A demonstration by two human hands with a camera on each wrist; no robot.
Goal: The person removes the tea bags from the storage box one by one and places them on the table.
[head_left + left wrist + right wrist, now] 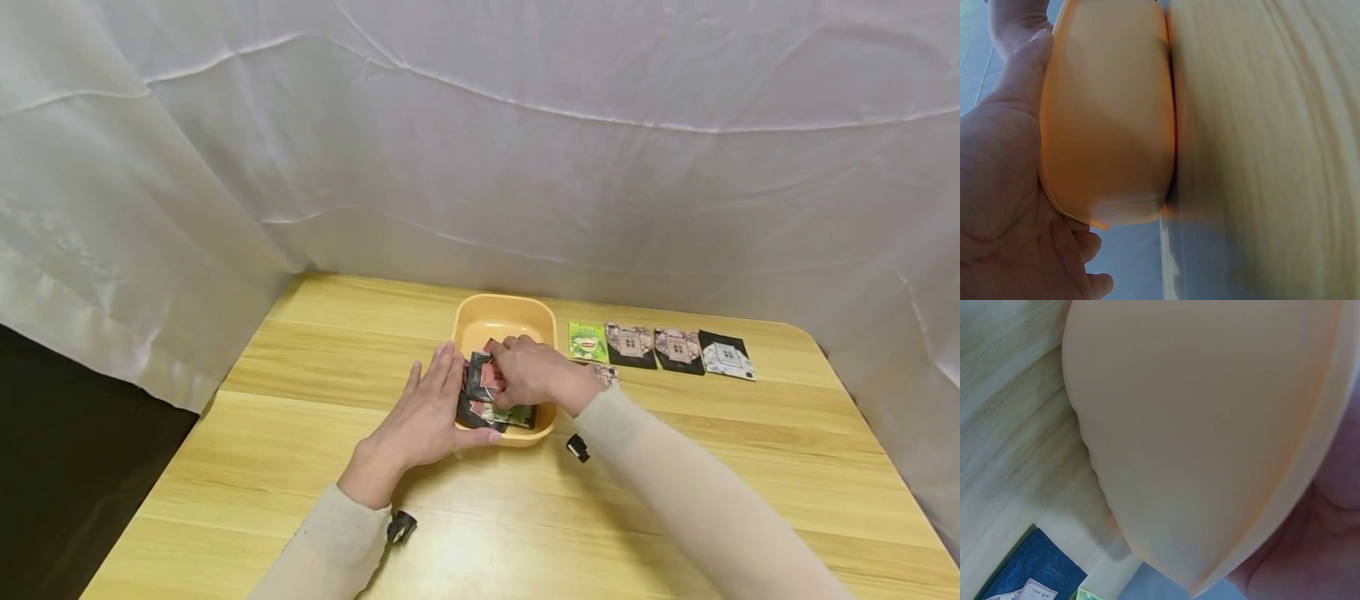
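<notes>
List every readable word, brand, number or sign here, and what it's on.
"Lipton", apparently, small on the green packet.
Other packets beside the tray: print too small to read; in the right wrist view, blurred.
Packets inside: print too small, partly covered.
No numbers legible.

Head view: even, moderate light; glare patch on near tabletop (pixel 461 554); soft shadow below right sleeve (pixel 690 492). Left wrist view: tabletop blurred. Right wrist view: dimmer, shadow beside container (pixel 1197 425).

Wood-grain table (pixel 300 392) with a yellow-orange tub (pixel 504 310) and several flat sachets (pixel 630 345) beside it
</notes>
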